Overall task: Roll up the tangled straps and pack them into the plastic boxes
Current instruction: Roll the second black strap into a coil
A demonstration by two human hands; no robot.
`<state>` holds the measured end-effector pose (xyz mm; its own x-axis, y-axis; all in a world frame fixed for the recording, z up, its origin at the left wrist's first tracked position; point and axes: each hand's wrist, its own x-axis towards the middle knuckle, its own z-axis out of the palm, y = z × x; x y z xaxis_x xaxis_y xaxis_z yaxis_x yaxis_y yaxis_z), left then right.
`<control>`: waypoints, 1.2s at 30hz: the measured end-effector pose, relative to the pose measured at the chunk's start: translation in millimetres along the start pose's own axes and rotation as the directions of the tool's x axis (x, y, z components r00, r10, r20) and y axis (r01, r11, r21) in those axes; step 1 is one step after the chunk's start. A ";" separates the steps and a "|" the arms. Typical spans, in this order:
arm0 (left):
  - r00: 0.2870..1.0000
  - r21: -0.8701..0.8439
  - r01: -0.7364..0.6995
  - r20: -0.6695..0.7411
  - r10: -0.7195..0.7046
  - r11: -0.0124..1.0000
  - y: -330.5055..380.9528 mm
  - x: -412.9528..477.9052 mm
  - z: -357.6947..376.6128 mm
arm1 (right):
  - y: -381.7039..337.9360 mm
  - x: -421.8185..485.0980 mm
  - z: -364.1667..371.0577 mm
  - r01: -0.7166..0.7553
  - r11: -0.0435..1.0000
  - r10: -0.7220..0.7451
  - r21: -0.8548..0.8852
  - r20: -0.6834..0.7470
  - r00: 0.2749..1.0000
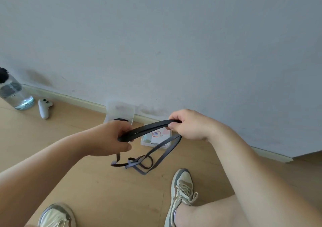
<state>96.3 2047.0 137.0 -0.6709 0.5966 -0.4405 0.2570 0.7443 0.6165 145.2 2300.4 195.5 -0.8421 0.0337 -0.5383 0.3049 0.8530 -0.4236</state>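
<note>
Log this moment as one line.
left hand grips strap | right hand pinches strap | tail hangs tangled | plastic boxes by wall

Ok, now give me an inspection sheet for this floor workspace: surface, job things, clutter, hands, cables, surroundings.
Surface: light wooden floor.
Job's things: dark strap doubled and stretched between both hands, the rest hanging down in a tangle to the floor; clear plastic box by the baseboard, something dark inside; labelled plastic box beside it.
Clutter: water bottle, white controller.
Grippers: left hand grips one end of the doubled stretch; right hand pinches the other.
Cables: nothing seen.
Surroundings: grey wall, baseboard, the person's shoes.
</note>
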 end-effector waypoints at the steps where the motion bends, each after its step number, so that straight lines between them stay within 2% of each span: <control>1: 1.000 -0.027 0.024 -0.016 -0.024 0.999 0.3 0.9 -1.6 | 6.0 0.0 -1.9 -0.032 0.999 0.031 -0.026 -0.011 0.999; 3: 0.997 -0.015 0.073 -0.016 -0.073 0.997 0.1 2.5 -4.7 | 14.7 -0.3 -4.1 -0.079 0.995 0.076 -0.061 -0.046 0.996; 8: 0.991 0.146 0.128 0.008 -0.131 0.981 -10.4 0.8 -8.7 | 26.1 4.8 -2.9 -0.163 0.976 0.145 -0.148 -0.125 0.982; 10: 0.981 0.239 0.188 -0.007 -0.192 0.953 -18.7 -1.9 -13.2 | 30.2 9.0 1.3 -0.202 0.961 0.182 -0.190 -0.118 0.976; 12: 0.968 0.298 0.251 -0.082 -0.238 0.921 -25.7 -5.3 -20.2 | 30.7 12.1 6.8 -0.225 0.943 0.213 -0.245 -0.074 0.974; 14: 0.963 0.235 0.235 -0.192 -0.192 0.943 -27.7 -7.8 -27.8 | 28.0 14.5 11.5 -0.234 0.926 0.238 -0.298 -0.023 0.971; 16: 0.963 -0.006 0.126 -0.240 -0.123 0.992 -21.3 -11.4 -31.5 | 21.5 14.6 14.9 -0.211 0.922 0.230 -0.324 0.022 0.973; 18: 0.966 -0.213 0.021 -0.246 -0.074 0.977 -7.4 -16.8 -29.1 | 15.5 15.9 20.0 -0.134 0.955 0.153 -0.265 0.054 0.987; 20: 0.960 -0.288 -0.060 -0.277 -0.023 0.956 4.8 -18.0 -22.1 | 1.3 13.0 29.7 0.036 0.997 -0.033 -0.069 0.048 0.998; 23: 0.932 -0.295 -0.167 -0.359 0.053 0.941 18.2 -16.4 -12.3 | -24.3 12.8 44.3 0.243 0.922 -0.279 0.301 0.082 0.957; 25: 0.921 -0.220 -0.187 -0.379 0.093 0.957 18.9 -15.4 -11.1 | -34.4 12.9 44.7 0.262 0.927 -0.291 0.270 0.075 0.954; 28: 0.974 0.034 -0.070 -0.214 0.076 0.997 1.2 -13.1 -14.2 | -35.4 13.8 34.5 0.238 0.966 -0.235 0.097 -0.035 0.971; 31: 0.993 0.243 0.098 -0.086 -0.079 0.965 -22.1 -11.6 -18.2 | -25.0 13.8 19.1 0.130 0.984 -0.115 0.118 -0.125 0.985; 34: 0.988 0.199 0.157 -0.032 -0.153 0.967 -37.8 -13.7 -24.0 | 4.7 21.3 3.5 -0.056 0.990 0.085 0.130 -0.231 0.969; 36: 0.989 0.102 0.149 -0.042 -0.145 0.984 -41.8 -17.4 -27.5 | 24.5 24.3 2.4 -0.183 0.983 0.183 0.023 -0.211 0.960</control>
<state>78.1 1997.3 136.9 -0.7299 0.4690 -0.4973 0.2237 0.8513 0.4745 133.3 2320.9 170.3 -0.8464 0.2986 -0.4409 0.4638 0.8201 -0.3351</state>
